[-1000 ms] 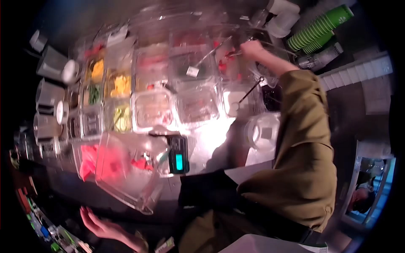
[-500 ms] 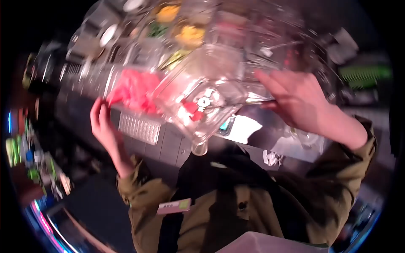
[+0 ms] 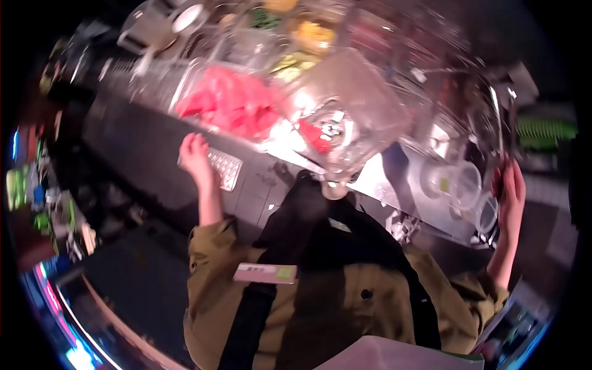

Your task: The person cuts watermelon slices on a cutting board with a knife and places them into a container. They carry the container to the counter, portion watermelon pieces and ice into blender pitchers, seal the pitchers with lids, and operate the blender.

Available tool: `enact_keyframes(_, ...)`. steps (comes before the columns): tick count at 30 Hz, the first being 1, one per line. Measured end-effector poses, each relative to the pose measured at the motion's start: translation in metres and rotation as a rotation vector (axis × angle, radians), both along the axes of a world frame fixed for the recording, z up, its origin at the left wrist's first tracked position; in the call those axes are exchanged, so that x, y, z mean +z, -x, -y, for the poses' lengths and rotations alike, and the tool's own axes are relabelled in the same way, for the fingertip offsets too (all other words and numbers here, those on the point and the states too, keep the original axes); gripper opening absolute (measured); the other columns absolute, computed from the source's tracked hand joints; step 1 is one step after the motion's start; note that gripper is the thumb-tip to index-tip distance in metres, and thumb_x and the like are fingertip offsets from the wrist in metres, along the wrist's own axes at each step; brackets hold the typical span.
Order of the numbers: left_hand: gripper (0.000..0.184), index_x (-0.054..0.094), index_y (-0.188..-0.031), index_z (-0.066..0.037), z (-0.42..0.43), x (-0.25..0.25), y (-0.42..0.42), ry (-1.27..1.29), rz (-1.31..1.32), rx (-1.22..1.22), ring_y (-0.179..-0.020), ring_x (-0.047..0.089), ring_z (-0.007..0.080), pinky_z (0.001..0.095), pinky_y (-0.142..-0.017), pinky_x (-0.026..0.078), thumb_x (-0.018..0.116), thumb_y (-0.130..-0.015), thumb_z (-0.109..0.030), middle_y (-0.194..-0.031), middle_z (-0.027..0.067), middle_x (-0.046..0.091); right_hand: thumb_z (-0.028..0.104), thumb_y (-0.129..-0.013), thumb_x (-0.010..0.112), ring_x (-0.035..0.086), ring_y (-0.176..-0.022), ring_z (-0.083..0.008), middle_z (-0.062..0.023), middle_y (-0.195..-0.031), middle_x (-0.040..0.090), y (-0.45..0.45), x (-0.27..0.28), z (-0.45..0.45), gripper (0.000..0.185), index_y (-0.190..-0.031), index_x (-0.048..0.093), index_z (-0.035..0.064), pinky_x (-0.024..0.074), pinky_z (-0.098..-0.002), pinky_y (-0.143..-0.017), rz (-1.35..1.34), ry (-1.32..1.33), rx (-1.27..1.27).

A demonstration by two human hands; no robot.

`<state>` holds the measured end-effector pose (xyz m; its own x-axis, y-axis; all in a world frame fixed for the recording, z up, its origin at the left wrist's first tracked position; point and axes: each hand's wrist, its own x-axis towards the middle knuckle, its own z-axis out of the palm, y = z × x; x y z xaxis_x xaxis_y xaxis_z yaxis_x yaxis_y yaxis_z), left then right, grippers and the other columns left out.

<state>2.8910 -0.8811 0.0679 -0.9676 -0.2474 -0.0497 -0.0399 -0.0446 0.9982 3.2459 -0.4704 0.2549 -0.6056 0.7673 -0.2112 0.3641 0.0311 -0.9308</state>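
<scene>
My right hand [image 3: 510, 185] is at the right edge of the counter, its fingers closed round what look like long metal tongs [image 3: 495, 111] pointing away from me; blur hides the exact grip. My left hand [image 3: 196, 154] hangs in front of the counter with loosely bent fingers and nothing visible in it. Beyond it, a clear tub holds bright pink-red pieces [image 3: 228, 102]. A large clear container [image 3: 364, 80] stands tilted at the middle front, with red pieces [image 3: 316, 137] seen at its near end.
Food bins with yellow pieces [image 3: 313, 36] and green leaves [image 3: 265, 20] line the back. Clear round containers [image 3: 459, 185] stand near my right hand. Green stacked cups [image 3: 546, 132] lie at the far right. Clear pitchers [image 3: 148, 28] are at the back left.
My right hand has gone from the bins, past the large clear container, to the counter's right side. My left hand has risen and moved rightward in view. The view has turned and shifted.
</scene>
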Motion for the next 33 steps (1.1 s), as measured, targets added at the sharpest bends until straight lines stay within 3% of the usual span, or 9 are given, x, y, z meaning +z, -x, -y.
enact_keyframes(5,0.025,0.045,-0.064,-0.01,-0.05,-0.016,-0.011,-0.411,0.359,-0.082,-0.05,0.034,0.0044,0.0207,-0.046,0.025,0.06,-0.078,-0.023,-0.053,-0.0055,0.036,0.02,-0.085,0.047,0.042,-0.066,-0.0011,0.003,-0.085,0.05,0.02,0.009,0.019,0.031,-0.109,0.047,0.0008,0.0303,-0.013,-0.054,-0.017,-0.002,0.223)
enact_keyframes(10,0.015,0.043,-0.081,-0.002,-0.049,-0.087,0.033,-0.402,0.125,0.007,-0.066,0.051,0.0178,0.0315,-0.06,0.047,0.056,-0.072,-0.002,-0.08,0.0082,0.05,0.021,-0.084,0.049,0.037,-0.053,-0.0002,0.0029,-0.073,0.049,0.049,0.014,0.048,0.03,-0.106,0.049,0.0,0.0257,-0.0147,-0.044,0.04,-0.088,0.263)
enact_keyframes(16,0.024,0.04,-0.076,-0.002,-0.024,-0.115,0.07,-0.355,0.223,-0.026,-0.067,0.052,0.0184,0.0327,-0.055,0.046,0.052,-0.06,0.011,-0.077,0.0079,0.05,0.025,-0.087,0.046,0.034,-0.05,0.0001,0.0042,-0.065,0.045,0.052,0.026,0.114,0.028,-0.096,0.051,-0.0009,0.0239,-0.0157,-0.043,0.06,-0.238,0.098)
enact_keyframes(20,0.016,0.047,-0.075,-0.001,0.0,0.001,0.037,-0.088,0.325,-0.545,-0.069,0.053,0.0162,0.0285,-0.055,0.044,0.054,-0.062,0.006,-0.075,0.0087,0.052,0.027,-0.089,0.043,0.031,-0.049,0.0001,0.0049,-0.06,0.041,0.063,0.041,0.142,0.028,-0.078,0.05,0.0023,0.0232,-0.0168,-0.043,0.029,-0.346,0.171)
enact_keyframes(21,0.015,0.049,-0.075,-0.001,0.014,0.023,0.044,0.015,0.282,-0.673,-0.069,0.053,0.0159,0.028,-0.055,0.044,0.055,-0.063,0.004,-0.075,0.0088,0.053,0.026,-0.088,0.042,0.034,-0.051,-0.0002,0.0045,-0.069,0.048,0.073,0.046,0.148,0.033,-0.107,0.05,0.0001,0.0251,-0.0154,-0.044,0.105,-0.305,0.207)
enact_keyframes(22,0.014,0.05,-0.075,-0.001,0.03,0.041,0.056,0.123,0.225,-0.767,-0.07,0.053,0.0157,0.0274,-0.055,0.044,0.056,-0.063,0.003,-0.074,0.0088,0.053,0.026,-0.086,0.045,0.037,-0.053,-0.0011,0.0041,-0.067,0.047,0.094,0.053,0.164,0.029,-0.098,0.053,-0.0001,0.0278,-0.0159,-0.046,0.089,-0.372,0.227)
enact_keyframes(25,0.019,0.052,-0.085,0.0,0.054,0.034,0.054,-0.268,0.081,-0.382,-0.064,0.051,0.0148,0.0254,-0.058,0.044,0.057,-0.068,0.002,-0.078,0.0061,0.053,0.024,-0.082,0.051,0.044,-0.059,-0.0046,0.0015,-0.065,0.048,0.177,0.06,0.203,0.03,-0.096,0.055,-0.0027,0.0352,-0.0184,-0.051,0.102,-0.598,0.639)
enact_keyframes(28,0.021,0.048,-0.088,0.001,0.046,0.062,0.039,-0.508,0.047,-0.515,-0.067,0.056,0.0197,0.0291,-0.056,0.05,0.044,-0.067,0.005,-0.081,0.0105,0.053,0.036,-0.08,0.05,0.056,-0.068,-0.0256,-0.0186,-0.074,0.058,0.264,0.037,0.229,0.043,-0.086,0.057,-0.0059,0.0422,-0.0325,-0.061,0.433,-0.775,0.848)
enact_keyframes(33,0.017,0.049,-0.082,-0.002,0.054,0.076,0.044,-0.65,0.02,-0.553,-0.071,0.055,0.0156,0.026,-0.063,0.048,0.049,-0.068,0.008,-0.081,0.0073,0.055,0.042,-0.081,0.047,0.057,-0.058,-0.0195,-0.0125,-0.059,0.055,0.31,0.037,0.256,0.051,-0.07,0.055,-0.0063,0.0427,-0.0334,-0.056,0.56,-0.546,0.843)
